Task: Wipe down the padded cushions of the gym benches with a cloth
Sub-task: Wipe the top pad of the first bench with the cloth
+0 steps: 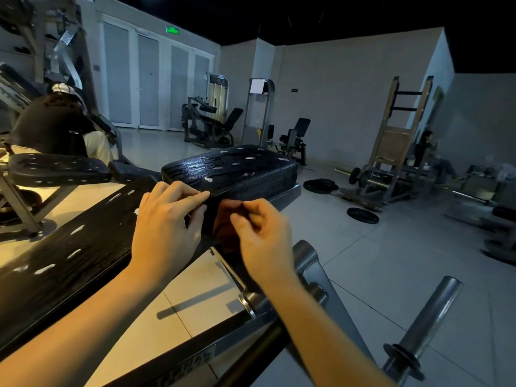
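Both arms reach forward from the bottom of the view, side by side, over the gym bench. The left hand (167,219) is a bit higher and farther away, with its back facing up. The right hand (259,236) sits just beside it, tipped a little to the side and blurry.

Between the two hands hangs a dark cloth (224,222). It looks brown-red and is fuzzy, so its shape is hard to see. It is in the gap where the long back cushion (69,247) meets the seat cushion (231,169).

Both cushions are black and shiny, with a bumpy skin. Small pale spots and streaks are dotted over the tops.

The left hand's fingers are bent, and the thumb and first finger pinch the cloth's top edge, right by the seat cushion's near side. The right hand's fingers are curled in tight and pinch the cloth's other side.

To the left stands another bench with a black cushion (55,169), and a person in a black top (50,127) is behind it. Two round weight plates (321,185) lie on the grey floor. A shiny metal peg (435,311) sticks up at the lower right.
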{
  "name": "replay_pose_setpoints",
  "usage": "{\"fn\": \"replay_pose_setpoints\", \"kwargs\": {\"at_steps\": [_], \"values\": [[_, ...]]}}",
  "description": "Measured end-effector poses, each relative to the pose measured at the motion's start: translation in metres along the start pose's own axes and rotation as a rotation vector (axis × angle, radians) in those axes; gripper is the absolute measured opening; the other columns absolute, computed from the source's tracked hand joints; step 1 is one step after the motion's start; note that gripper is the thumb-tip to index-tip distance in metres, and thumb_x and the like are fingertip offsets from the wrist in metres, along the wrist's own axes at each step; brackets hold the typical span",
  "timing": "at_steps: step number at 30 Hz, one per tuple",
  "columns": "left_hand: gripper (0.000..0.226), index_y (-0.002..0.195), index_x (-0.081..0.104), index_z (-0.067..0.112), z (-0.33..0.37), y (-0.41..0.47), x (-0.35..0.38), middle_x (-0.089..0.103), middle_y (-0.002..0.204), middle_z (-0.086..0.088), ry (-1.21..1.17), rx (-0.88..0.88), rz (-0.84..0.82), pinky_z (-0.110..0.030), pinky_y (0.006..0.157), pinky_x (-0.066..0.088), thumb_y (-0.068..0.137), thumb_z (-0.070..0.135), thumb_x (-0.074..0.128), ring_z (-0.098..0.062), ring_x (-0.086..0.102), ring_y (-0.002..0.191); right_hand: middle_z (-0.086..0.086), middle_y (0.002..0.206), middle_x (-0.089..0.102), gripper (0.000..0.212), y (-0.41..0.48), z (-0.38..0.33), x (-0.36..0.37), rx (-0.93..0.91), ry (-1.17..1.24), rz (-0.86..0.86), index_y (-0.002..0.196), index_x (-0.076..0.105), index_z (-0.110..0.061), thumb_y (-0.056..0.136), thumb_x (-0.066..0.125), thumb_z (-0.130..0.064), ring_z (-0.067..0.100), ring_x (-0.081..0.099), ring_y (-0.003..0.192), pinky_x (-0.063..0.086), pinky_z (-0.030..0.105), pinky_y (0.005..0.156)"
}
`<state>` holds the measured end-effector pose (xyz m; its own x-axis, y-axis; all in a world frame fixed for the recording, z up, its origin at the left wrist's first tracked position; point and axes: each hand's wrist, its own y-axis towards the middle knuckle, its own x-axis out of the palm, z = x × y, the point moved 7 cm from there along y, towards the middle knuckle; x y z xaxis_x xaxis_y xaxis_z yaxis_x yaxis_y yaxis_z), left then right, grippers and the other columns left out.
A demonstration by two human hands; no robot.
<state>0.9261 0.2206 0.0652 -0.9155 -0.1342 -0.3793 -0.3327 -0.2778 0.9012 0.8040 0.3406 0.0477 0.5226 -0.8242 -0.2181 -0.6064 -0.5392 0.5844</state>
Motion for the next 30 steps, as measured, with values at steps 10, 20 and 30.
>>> {"fn": "replay_pose_setpoints", "kwargs": {"at_steps": [10, 20, 30], "values": [[0.024, 0.116, 0.075, 0.008, 0.002, -0.001, -0.001, 0.068, 0.105, -0.005, -0.006, -0.006, 0.011, -0.04, 0.075, 0.042, 0.092, 0.011, 0.071, -0.021, 0.051, 0.092, -0.005, 0.102, 0.067, 0.015, 0.075, 0.01, -0.116, 0.152, 0.032, 0.575, 0.113, 0.06, -0.014, 0.099, 0.062, -0.008, 0.008, 0.067, 0.096, 0.057, 0.017, 0.071], [0.025, 0.116, 0.075, 0.01, 0.002, 0.001, 0.0, 0.066, 0.104, -0.003, -0.047, -0.027, -0.008, -0.04, 0.078, 0.044, 0.091, 0.009, 0.071, -0.019, 0.052, 0.093, -0.007, 0.098, 0.069, 0.013, 0.008, 0.011, -0.004, -0.008, -0.021, 0.346, 0.108, 0.058, -0.026, 0.1, 0.06, -0.016, 0.005, 0.068, 0.086, 0.057, 0.021, 0.075], [0.04, 0.12, 0.074, 0.014, -0.009, 0.002, -0.008, 0.065, 0.111, 0.007, -0.213, -0.08, -0.115, -0.049, 0.085, 0.046, 0.092, -0.01, 0.06, -0.018, 0.049, 0.099, -0.003, 0.108, 0.072, 0.018, 0.007, -0.011, -0.019, 0.007, 0.079, -0.172, 0.111, 0.066, -0.017, 0.099, 0.059, -0.006, 0.01, 0.067, 0.105, 0.055, 0.035, 0.097]]}}
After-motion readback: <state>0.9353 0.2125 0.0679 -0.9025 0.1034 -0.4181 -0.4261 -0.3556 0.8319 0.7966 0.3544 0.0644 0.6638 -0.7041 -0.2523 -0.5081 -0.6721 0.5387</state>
